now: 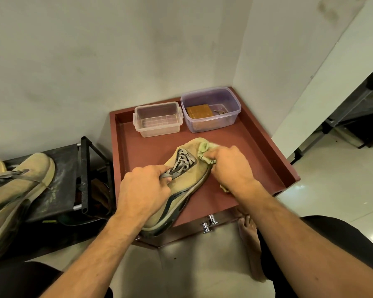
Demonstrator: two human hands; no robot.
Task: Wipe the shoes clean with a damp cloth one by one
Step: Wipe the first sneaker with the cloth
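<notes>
A tan sneaker (pixel 188 177) with grey laces lies on the reddish-brown tray-top cabinet (pixel 265 147), toe pointing away, heel over the front edge. My left hand (pixel 144 190) grips its heel and collar, fingers curled into the opening at the laces. My right hand (pixel 229 164) holds a pale green cloth (pixel 205 150) bunched against the shoe's toe and right side; a bit of cloth shows under the wrist. A second tan sneaker (pixel 19 186) rests on a black rack at the left.
Two clear plastic boxes stand at the tray's back: an empty one (pixel 157 119) and a purple-tinted one (pixel 211 108) holding a brown block. The black shoe rack (pixel 73 179) stands left. My bare foot (pixel 248 231) is on the floor below the cabinet's drawer handle (pixel 209 224).
</notes>
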